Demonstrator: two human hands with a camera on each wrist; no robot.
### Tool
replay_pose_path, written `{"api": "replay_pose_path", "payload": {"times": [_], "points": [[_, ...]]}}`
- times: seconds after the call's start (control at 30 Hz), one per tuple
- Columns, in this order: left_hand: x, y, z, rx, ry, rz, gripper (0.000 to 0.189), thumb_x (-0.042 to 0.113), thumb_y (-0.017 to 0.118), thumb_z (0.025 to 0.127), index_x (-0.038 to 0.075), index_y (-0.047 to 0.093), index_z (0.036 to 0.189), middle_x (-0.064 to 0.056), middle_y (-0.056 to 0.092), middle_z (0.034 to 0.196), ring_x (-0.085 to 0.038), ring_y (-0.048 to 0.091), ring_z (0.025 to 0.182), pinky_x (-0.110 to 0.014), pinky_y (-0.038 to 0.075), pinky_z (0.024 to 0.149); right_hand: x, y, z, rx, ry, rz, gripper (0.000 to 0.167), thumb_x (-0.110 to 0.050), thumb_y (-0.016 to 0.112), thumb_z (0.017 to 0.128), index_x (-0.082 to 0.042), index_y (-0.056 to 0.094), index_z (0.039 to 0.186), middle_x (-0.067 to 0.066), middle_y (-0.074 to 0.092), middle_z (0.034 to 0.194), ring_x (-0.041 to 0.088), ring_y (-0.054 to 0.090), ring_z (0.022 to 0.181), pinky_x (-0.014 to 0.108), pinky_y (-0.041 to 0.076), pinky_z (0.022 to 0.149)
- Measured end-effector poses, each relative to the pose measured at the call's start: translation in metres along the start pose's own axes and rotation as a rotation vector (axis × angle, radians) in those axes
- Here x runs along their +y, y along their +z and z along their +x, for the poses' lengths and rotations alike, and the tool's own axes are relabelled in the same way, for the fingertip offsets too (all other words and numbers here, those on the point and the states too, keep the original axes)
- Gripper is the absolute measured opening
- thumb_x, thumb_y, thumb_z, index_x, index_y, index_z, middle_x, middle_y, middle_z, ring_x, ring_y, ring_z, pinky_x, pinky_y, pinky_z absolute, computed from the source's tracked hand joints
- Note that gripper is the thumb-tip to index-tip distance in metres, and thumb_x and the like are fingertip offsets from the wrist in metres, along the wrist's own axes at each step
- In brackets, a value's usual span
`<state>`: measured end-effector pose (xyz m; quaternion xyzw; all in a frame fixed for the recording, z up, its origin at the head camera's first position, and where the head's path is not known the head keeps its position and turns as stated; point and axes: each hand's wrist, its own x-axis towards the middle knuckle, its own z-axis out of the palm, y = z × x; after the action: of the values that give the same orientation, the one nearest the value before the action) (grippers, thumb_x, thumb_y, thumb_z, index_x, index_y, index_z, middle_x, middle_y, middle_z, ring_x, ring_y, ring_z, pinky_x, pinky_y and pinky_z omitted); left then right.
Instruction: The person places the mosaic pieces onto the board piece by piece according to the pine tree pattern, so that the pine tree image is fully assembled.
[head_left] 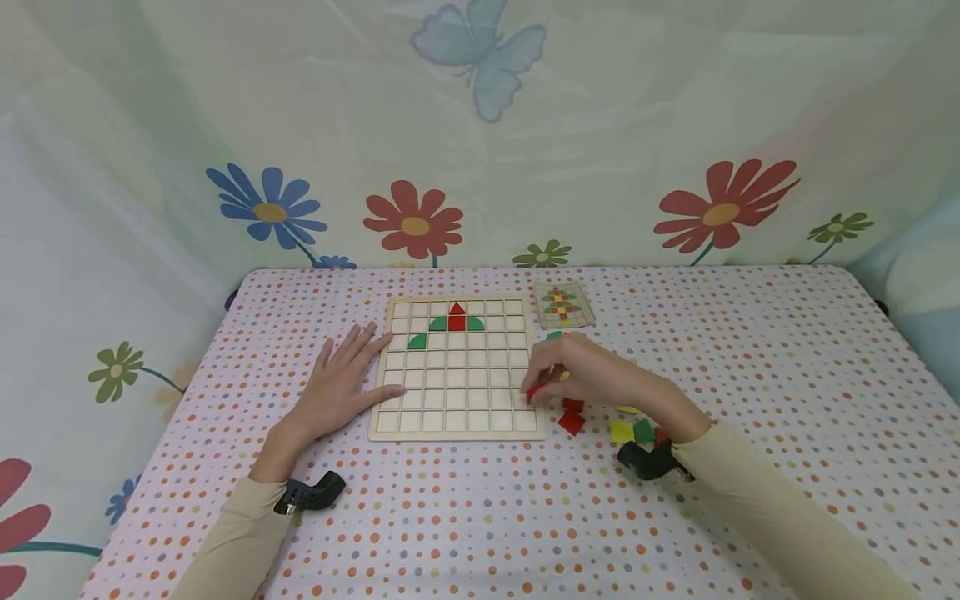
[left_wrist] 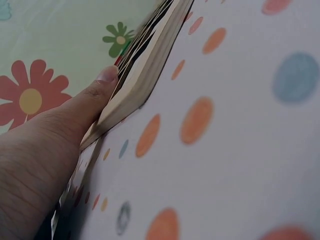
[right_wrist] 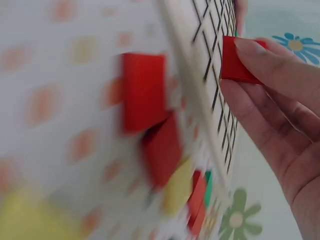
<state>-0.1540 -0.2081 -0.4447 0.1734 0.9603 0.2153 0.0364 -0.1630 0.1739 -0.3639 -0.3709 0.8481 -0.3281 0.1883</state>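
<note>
Though both sleeves (head_left: 232, 533) run out of frame, we've got the right hand (head_left: 592, 375) pinching a half-covered red tile (right_wrist: 237, 65) by the grid board (head_left: 446, 400), hiding some loose pieces (head_left: 572, 422). The left hand (head_left: 337, 396), fingers spread, touches its left edge. Farther back, the card (head_left: 564, 307) looks pretty fuzzy.

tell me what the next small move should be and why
Probably carry the red square left to the bare cell right of the lowest green piece: the right hand pinches it by the board's right edge, that row holds only the green piece, and the card shows a fuller pattern.
</note>
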Motion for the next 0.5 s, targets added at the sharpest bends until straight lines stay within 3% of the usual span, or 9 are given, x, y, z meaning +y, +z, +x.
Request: {"api": "replay_pose_path", "payload": {"times": [0.17,0.33,0.5], "points": [[0.0,-0.001,0.001,-0.008,0.003,0.009,0.091,0.06,0.067,0.095,0.018,0.031,0.167,-0.009,0.014,0.175,-0.032,0.005,0.162,-0.059,-0.004,0.128,-0.007,0.004,0.047,0.084,-0.021,-0.044,0.015,-0.004,0.082,0.09,-0.007,0.083,0.104,-0.004,0.074,0.096,0.011,0.068,0.089,0.027,0.059,0.078],[-0.001,-0.003,0.0,-0.006,0.004,0.005,0.09,0.057,0.069,0.095,0.016,0.031,0.166,-0.011,0.015,0.175,-0.034,0.006,0.162,-0.06,-0.003,0.128,-0.013,0.011,0.094,0.203,-0.005,0.019,0.018,-0.002,0.079,0.093,-0.001,0.081,0.11,0.006,0.076,0.103,0.02,0.069,0.094,0.03,0.059,0.083],[-0.001,-0.001,0.0,-0.017,-0.002,0.003,0.091,0.06,0.067,0.096,0.018,0.03,0.167,-0.01,0.013,0.175,-0.033,0.004,0.162,-0.06,-0.004,0.128,-0.015,0.017,0.125,0.258,0.028,0.035,0.017,0.001,0.076,0.094,0.003,0.08,0.11,0.013,0.078,0.107,0.026,0.072,0.096,0.033,0.06,0.085]]}}
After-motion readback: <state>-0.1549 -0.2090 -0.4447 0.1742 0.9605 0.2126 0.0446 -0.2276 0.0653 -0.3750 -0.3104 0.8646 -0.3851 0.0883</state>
